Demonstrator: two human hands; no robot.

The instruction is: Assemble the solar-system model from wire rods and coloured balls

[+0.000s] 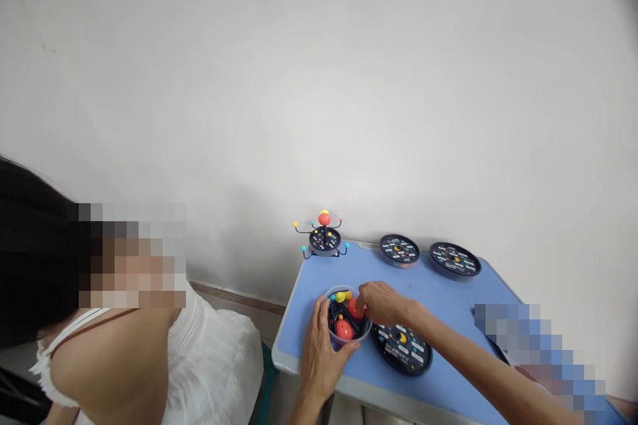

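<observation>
A clear round plastic bowl (pixel 359 337) stands near the front left of the table, with my left hand (pixel 321 352) wrapped round its left and near side. Inside it lie a red ball (pixel 343 329), a second red ball (pixel 354 308), a yellow ball (pixel 340 296), smaller coloured balls and black curved rods (pixel 337 311). My right hand (pixel 381 302) reaches over the bowl's right rim, fingers bent and closed, tips down beside the second red ball. Whatever those fingertips pinch is hidden. Just right of the bowl, partly under my right forearm, lies a black round disc base (pixel 406 355) with printed labels.
An assembled planet model (pixel 325 236) with coloured balls on arms stands at the blue table's (pixel 349 272) back left corner. Two more disc bases, a smaller one (pixel 399 249) and a larger one (pixel 455 259), lie along the wall. A person in a white dress (pixel 214 358) sits at left.
</observation>
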